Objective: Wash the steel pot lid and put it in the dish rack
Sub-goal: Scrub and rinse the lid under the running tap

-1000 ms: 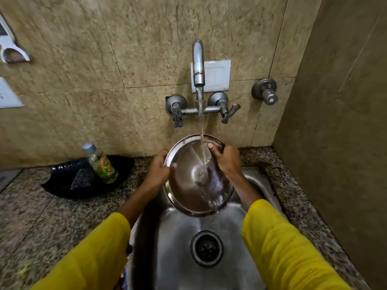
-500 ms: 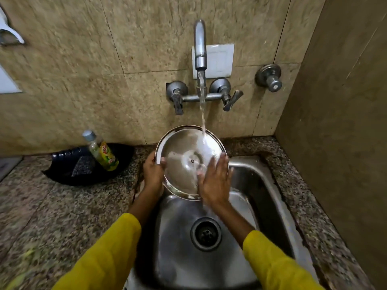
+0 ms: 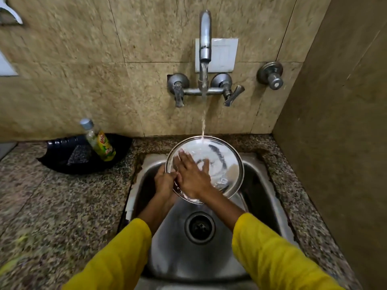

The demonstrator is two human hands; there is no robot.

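Note:
The round steel pot lid is held over the sink, its hollow inner face turned up toward me under the running stream from the tap. My left hand grips the lid's left rim from below and is partly hidden by it. My right hand lies flat on the wet inner face, fingers spread toward the upper left. No dish rack is in sight.
Below the lid is a steel sink with a round drain. A black tray with a green dish soap bottle and a scrub pad sits left on the granite counter. A wall stands close on the right.
The lid has shifted right and tilted flatter under the stream. My right hand has slid across its inner face to the left, and my left hand's grip has moved lower on the rim.

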